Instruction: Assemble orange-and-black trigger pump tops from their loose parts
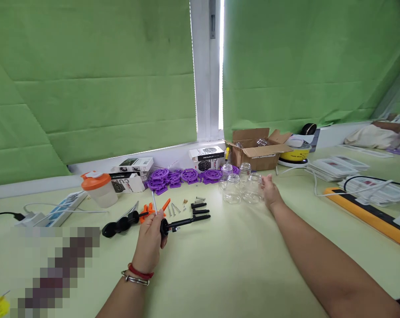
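Observation:
My left hand point(150, 230) is closed around a black plastic assembly point(164, 227) with a thin metal rod rising from it and a long black arm pointing right. Small black rods point(200, 211) lie just beyond that arm. At the right, my right hand point(271, 193) has its fingers curled against the side of a clear glass jar point(253, 187), one of several standing together. Orange plastic pieces point(148, 211) and a row of black parts point(122, 225) are left of my left hand. Screws point(173, 209), springs point(200, 200) and tiny brass bits point(185, 201) lie beyond it.
Purple plastic discs point(166, 177) are spread along the back, near white-and-black boxes point(206, 158). An open cardboard box point(257, 152) stands behind the jars. A shaker cup point(102, 190) and power strip point(65, 207) are left; stacked white cards point(332, 170) and an orange-black bar point(368, 216) are right.

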Motion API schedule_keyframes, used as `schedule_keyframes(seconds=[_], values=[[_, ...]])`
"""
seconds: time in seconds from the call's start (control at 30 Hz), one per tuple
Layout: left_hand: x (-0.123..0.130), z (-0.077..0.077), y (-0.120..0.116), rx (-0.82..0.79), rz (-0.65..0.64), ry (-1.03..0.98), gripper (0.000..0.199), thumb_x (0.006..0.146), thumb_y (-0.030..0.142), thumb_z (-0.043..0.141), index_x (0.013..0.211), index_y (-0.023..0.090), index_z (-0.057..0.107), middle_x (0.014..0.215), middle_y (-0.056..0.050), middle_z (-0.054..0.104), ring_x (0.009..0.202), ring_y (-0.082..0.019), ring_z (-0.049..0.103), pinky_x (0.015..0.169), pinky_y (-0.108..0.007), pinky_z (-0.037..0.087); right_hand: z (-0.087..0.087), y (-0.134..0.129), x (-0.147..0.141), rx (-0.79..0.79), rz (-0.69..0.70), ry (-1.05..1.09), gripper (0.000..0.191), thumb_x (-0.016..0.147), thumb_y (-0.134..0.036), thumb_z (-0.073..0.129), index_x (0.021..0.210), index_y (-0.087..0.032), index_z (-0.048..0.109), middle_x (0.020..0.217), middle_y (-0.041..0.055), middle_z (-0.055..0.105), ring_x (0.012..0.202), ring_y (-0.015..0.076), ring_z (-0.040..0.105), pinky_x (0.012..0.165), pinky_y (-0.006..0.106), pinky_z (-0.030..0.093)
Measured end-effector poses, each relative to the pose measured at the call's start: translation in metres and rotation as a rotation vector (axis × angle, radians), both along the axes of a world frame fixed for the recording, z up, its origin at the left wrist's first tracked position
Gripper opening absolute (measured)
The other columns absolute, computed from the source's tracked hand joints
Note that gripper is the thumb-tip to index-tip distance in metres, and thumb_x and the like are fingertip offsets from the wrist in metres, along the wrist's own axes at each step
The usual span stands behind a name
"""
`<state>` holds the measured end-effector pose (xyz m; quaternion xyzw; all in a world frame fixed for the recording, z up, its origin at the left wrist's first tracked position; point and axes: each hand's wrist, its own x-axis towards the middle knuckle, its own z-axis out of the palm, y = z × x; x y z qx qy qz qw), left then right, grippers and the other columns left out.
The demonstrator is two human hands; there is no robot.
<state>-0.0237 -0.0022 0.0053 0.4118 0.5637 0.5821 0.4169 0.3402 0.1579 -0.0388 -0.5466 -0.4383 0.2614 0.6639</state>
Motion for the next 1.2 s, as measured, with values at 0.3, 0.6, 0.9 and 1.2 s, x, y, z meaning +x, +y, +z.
schedule_keyframes(seconds=[0.3,0.6,0.9,1.2], values=[[0.006,0.005,-0.006,-0.006,-0.002,0.08,0.037,0.077,0.055,0.05,0.066,0.02,0.044,0.047,0.008,0.038,0.033,-0.005,0.032,0.031,-0.018,0.022,0.061,-0.09,-0.104,0.063,0.405,-0.205,0.042,0.082,-0.056,0.044,0.09,-0.018,0.06,0.09,0.0061,0.061,0.085,0.0188,0.054,0.073,0.031,0.041],[0.005,-0.003,-0.006,0.03,-0.154,0.184,0.035,0.082,0.056,0.043,0.077,0.021,0.042,0.052,0.01,0.038,0.035,-0.006,0.036,0.032,-0.018,0.028,0.032,-0.137,-0.188,-0.554,1.115,-0.02,0.038,0.076,-0.052,0.056,0.069,-0.015,0.056,0.048,-0.0052,0.043,0.042,0.0057,0.031,0.043,0.021,0.023],[0.011,0.001,-0.015,0.435,-0.109,0.685,0.074,0.064,0.041,0.073,0.125,0.024,0.034,0.133,-0.013,0.039,0.122,-0.027,0.042,0.098,-0.045,0.038,0.04,-0.145,-0.168,-0.404,1.157,0.198,0.044,0.082,-0.056,0.049,0.065,-0.016,0.051,0.047,-0.0045,0.042,0.045,0.0073,0.032,0.049,0.023,0.025],[0.025,0.006,-0.031,0.513,-0.076,0.886,0.122,0.048,0.048,0.081,0.141,0.022,0.007,0.145,-0.018,0.02,0.132,-0.034,0.024,0.105,-0.052,0.027,0.042,-0.163,-0.174,-0.482,1.43,0.37,0.052,0.082,-0.063,0.04,0.058,-0.017,0.044,0.044,-0.0052,0.04,0.039,0.0059,0.027,0.045,0.023,0.022]])
